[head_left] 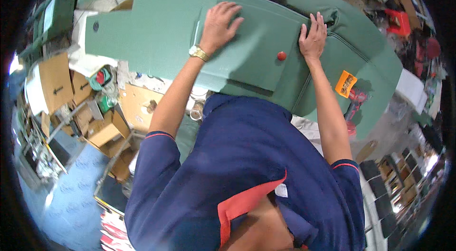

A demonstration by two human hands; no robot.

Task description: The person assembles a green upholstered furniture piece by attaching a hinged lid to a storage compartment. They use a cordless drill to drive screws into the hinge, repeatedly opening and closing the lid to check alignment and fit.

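Note:
A flat green padded panel point(259, 27) lies on a larger green covered piece point(156, 23) in front of me. On the panel's upper left part rests my left hand point(219, 25), its fingers loosely bent and apart, holding nothing. My right hand point(313, 38) is at the panel's right edge with fingers stretched out, touching the green surface there; nothing shows in it. A small round red object point(281, 56) sits on the panel, between the hands and nearer to me. Whether the panel is fastened to the piece below cannot be seen.
An orange tray point(346, 83) of small metal fasteners and a red-and-black power tool point(356, 102) lie on the green surface beside my right forearm. Long green padding point(313, 1) runs along the far side. Cardboard boxes point(56, 82) crowd the left.

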